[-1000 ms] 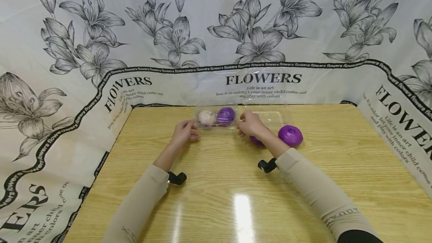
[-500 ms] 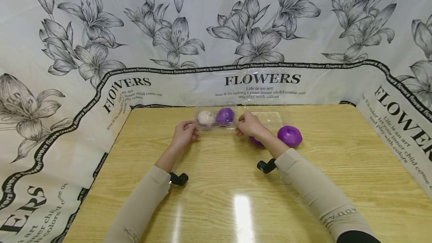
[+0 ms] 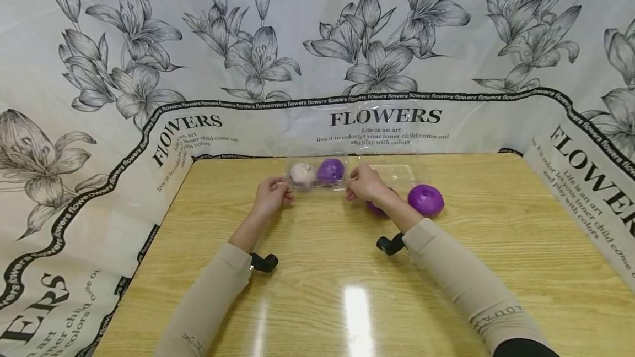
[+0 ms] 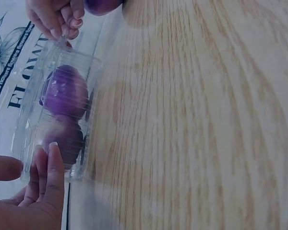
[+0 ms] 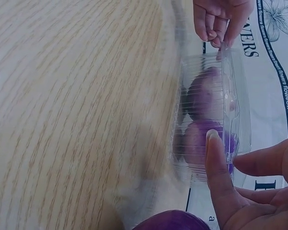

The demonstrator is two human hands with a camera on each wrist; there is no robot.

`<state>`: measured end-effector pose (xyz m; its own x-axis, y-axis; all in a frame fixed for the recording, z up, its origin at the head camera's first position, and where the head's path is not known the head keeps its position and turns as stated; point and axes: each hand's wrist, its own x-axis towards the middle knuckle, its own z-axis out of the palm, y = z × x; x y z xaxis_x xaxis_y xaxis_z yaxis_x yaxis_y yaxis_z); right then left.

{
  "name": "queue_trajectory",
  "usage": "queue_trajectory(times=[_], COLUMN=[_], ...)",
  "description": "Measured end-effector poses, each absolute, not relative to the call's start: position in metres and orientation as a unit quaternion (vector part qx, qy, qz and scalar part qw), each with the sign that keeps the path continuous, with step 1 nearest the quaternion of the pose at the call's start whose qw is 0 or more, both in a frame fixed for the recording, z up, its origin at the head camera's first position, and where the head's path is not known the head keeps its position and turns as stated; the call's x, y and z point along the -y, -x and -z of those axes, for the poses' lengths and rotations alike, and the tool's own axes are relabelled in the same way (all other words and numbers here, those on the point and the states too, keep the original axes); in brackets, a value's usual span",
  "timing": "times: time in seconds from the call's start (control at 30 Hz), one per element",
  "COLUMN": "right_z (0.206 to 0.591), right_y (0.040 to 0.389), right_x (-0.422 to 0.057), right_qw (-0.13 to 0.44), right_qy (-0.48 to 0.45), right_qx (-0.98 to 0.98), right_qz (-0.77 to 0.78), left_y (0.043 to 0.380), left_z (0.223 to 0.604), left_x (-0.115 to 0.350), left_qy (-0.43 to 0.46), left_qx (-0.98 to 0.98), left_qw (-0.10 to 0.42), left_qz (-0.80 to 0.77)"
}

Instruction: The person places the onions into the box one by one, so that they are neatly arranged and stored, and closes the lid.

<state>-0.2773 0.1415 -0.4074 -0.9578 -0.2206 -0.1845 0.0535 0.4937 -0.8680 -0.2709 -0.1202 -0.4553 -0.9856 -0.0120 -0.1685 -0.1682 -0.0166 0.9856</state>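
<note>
A clear plastic clamshell box (image 3: 319, 187) lies at the back of the table with its lid down. Inside sit two round, vegetable-like things: a whitish one with purple on it (image 3: 303, 174) at the left and a purple one (image 3: 331, 172) at the right. My left hand (image 3: 271, 196) pinches the box's left end between thumb and fingers. At the opposite end my right hand (image 3: 366, 183) pinches the rim; the right wrist view shows its thumb and forefinger on either side of the edge. The box's base is partly hidden behind its reflective walls.
Right of my right hand stands a second clear box (image 3: 397, 172), its lid raised against the printed cloth (image 3: 278, 125). A purple round thing (image 3: 425, 200) lies before it; another (image 3: 375, 207) is partly hidden by my right forearm. The wooden table (image 3: 307, 269) stretches toward me.
</note>
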Motion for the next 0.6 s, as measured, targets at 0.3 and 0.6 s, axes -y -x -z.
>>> queue_trajectory(times=[0.3, 0.6], right_z=[0.4054, 0.4046], right_y=[0.2770, 0.2771], right_x=[-0.1402, -0.1414], right_qw=[0.138, 0.135], right_qy=[0.046, 0.045], right_qx=[-0.858, -0.862], right_qz=[0.492, 0.486], left_y=[0.2714, 0.2707], left_z=[0.4559, 0.4568], left_x=[0.1204, 0.1199], left_qy=[0.062, 0.069], left_qx=[-0.697, -0.702], left_qw=[0.057, 0.040], left_qz=[-0.712, -0.708])
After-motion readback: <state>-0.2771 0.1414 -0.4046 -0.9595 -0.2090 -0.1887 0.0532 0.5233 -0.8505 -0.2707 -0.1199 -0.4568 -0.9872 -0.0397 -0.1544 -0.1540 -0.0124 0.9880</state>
